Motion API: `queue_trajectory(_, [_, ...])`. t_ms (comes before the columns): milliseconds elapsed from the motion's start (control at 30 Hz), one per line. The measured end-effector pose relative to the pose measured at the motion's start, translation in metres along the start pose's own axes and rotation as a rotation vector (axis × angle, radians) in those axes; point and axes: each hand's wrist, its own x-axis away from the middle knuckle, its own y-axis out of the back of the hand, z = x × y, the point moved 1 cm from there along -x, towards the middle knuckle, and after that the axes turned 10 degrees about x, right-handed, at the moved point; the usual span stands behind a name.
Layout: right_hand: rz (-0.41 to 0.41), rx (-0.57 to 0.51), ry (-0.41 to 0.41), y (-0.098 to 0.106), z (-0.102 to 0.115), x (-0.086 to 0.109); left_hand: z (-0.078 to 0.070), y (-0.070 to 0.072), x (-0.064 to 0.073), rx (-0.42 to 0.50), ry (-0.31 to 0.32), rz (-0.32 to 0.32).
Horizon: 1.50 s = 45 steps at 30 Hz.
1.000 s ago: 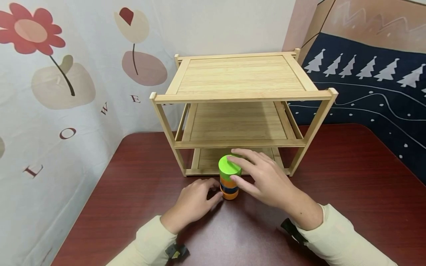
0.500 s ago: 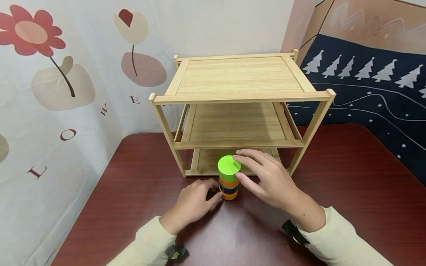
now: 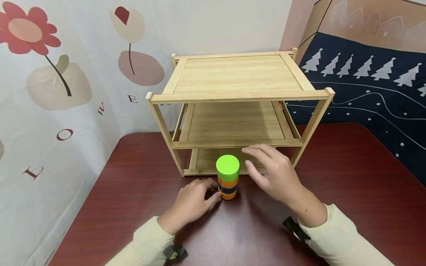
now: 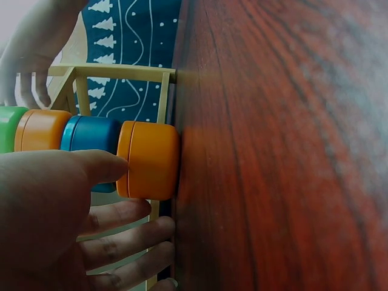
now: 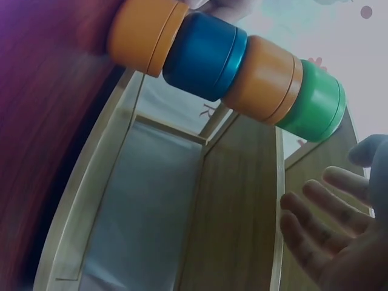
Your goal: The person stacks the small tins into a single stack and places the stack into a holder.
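Several round lidded jars stand in one upright stack: an orange jar point(image 4: 153, 161) at the bottom, a blue jar point(image 5: 205, 56) above it, another orange jar point(image 5: 263, 79), and a green jar point(image 3: 227, 167) on top. My left hand point(image 3: 191, 201) rests low at the stack's left side. Its thumb lies beside the bottom jar and its fingers reach loosely past it; whether they touch is hard to tell. To the right of the green jar my right hand point(image 3: 274, 175) hovers with fingers spread and bent a little, apart from the stack and holding nothing.
Right behind the stack stands a three-tier wooden shelf point(image 3: 236, 95) on the dark red table point(image 3: 133, 207). Cloths with printed flowers point(image 3: 24, 30) and white trees point(image 3: 382, 70) hang at the back and sides.
My right hand has drawn away from the green jar's top toward the right. The left hand and the stack have stayed in place.
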Motion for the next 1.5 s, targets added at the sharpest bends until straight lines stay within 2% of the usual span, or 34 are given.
queue_trajectory(233, [0.059, -0.026, -0.087, -0.003, -0.006, 0.002, 0.0, 0.0, 0.0, 0.001, 0.003, 0.005])
queue_trajectory(533, [0.227, -0.141, -0.228, -0.011, -0.011, 0.005, 0.0, 0.0, 0.0, 0.001, 0.001, -0.001])
queue_trajectory(700, [0.294, -0.17, -0.264, -0.015, -0.013, 0.006, 0.0, 0.0, 0.0, 0.0, 0.003, -0.001])
queue_trajectory(1233, [0.441, -0.112, -0.275, -0.026, -0.01, 0.011, -0.001, 0.0, 0.0, 0.008, 0.005, 0.0])
queue_trajectory(1500, [0.515, -0.136, -0.235, -0.031, -0.011, 0.014, -0.001, 0.0, 0.0, 0.008, 0.008, 0.0])
